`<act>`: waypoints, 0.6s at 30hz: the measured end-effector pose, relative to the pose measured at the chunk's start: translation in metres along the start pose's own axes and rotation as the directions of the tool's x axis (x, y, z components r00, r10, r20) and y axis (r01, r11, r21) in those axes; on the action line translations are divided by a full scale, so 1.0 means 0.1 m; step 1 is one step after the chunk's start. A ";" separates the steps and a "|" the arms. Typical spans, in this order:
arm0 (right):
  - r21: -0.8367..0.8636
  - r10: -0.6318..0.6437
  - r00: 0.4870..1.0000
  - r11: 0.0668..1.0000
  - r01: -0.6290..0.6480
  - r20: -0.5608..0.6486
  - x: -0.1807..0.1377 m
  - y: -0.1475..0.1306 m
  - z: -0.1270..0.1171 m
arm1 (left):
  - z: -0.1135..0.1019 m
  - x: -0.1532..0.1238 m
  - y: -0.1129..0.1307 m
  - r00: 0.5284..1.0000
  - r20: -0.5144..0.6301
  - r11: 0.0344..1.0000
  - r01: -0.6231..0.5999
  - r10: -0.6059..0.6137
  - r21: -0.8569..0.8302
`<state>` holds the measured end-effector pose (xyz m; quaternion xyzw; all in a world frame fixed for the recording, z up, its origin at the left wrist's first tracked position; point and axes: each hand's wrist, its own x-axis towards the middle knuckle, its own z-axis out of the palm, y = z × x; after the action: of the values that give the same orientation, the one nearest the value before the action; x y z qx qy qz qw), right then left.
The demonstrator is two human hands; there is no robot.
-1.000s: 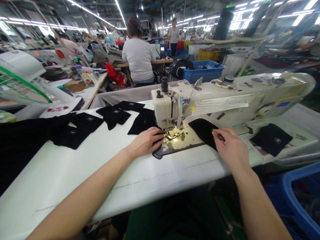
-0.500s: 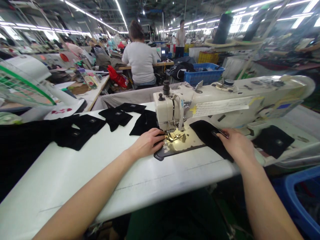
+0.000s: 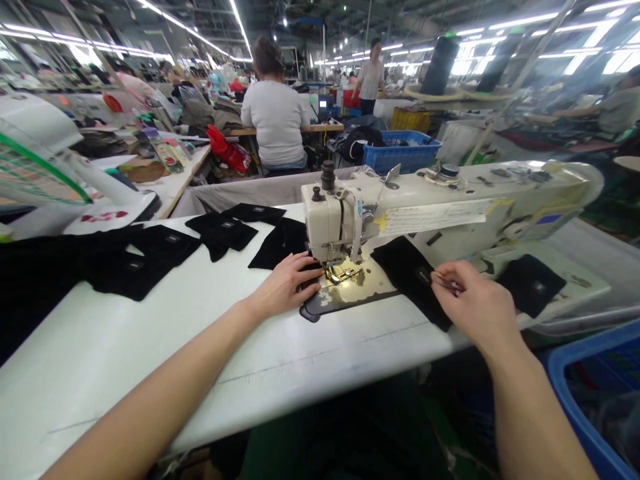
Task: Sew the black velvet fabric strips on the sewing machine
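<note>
Visibly, the right hand (image 3: 475, 297) had its grip closed around a slim, shiny item (image 3: 456, 287), mostly hidden by the fingers; its kind could not be told. Its fingertips stood at the small dark rectangular label (image 3: 424, 275) on a black, strap-shaped cloth piece (image 3: 397, 261); contact with the label was uncertain. This piece lay aslant, its far end on the sewing machine's bed, its near end toward the front edge of the white, smooth-topped table (image 3: 240, 367).

Left hand (image 3: 289, 283): fingers extended, tips beside the gold-toned presser foot (image 3: 345, 273). Could not tell whether that grip pinched anything.

Handling estimate: cloth probably light, soft and limp, not fragile, likely to slide easily on the smooth top and to fold if pushed. Best hold judged to be a flat pinch at an edge near the label, the far end kept spread.

Around these: cream-coloured sewing machine (image 3: 325, 223) between the hands, just beyond them; a black cloth piece with a pale label (image 3: 525, 283) to the right; further labelled black cloth pieces (image 3: 217, 230) to the left. Farther off, a seated person in a white top (image 3: 275, 120), back turned.
</note>
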<state>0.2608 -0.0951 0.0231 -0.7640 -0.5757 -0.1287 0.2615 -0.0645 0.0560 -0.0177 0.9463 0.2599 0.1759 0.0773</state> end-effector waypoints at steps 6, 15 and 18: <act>0.346 -0.182 0.965 0.932 0.109 0.187 -0.31 -0.32 -0.20 | -0.11 -0.22 -0.07 0.993 -0.046 0.993 0.110 -0.108 0.043; 0.403 -0.524 0.849 0.792 0.458 0.065 -0.60 -0.73 -0.11 | -0.30 -0.10 0.83 0.862 0.180 0.461 0.417 -0.474 -0.783; 0.452 -0.458 0.880 0.815 0.362 0.122 -0.65 -0.69 -0.06 | -0.32 -0.01 0.82 0.781 0.266 0.214 0.450 -0.565 -0.867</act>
<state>0.1760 -0.1370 0.0133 -0.5567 -0.7672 0.0307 0.3170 -0.0397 -0.0124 0.0313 0.5998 0.4208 0.3015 0.6102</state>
